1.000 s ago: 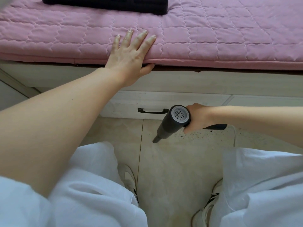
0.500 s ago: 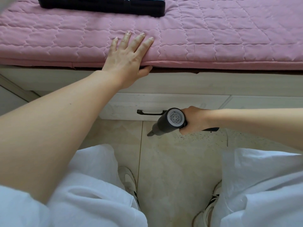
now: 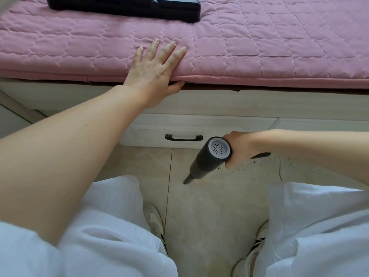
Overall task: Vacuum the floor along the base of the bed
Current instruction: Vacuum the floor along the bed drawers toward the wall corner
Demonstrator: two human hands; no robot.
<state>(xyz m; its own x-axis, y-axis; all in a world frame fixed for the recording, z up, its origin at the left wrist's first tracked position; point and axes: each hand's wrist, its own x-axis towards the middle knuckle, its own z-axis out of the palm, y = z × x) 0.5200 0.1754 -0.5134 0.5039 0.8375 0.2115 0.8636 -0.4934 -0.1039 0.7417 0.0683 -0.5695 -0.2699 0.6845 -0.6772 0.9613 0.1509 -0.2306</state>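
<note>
Handheld vacuum, dark grey with a pale vented rear cap, angles down and to the left over the tiled floor, its narrow nozzle tip at or just above the tile in front of the bed base. The right hand wraps its fingers round the vacuum's handle, the arm coming in from the right. Dark specks lie scattered on the tile just right of the vacuum, under that arm, and a thin pale cord trails across the floor there. Behind the vacuum, the base's white drawer carries a black handle. The left hand lies flat on the edge of the pink quilted mattress cover, fingers straight and slightly spread, thumb tucked under the hem. Farther back on the cover sits a long black flat object, cut off by the top of the view. Near the bottom, white-clad knees flank the tile, and two white shoes with dark stripes stand between them, close to the nozzle's path.
</note>
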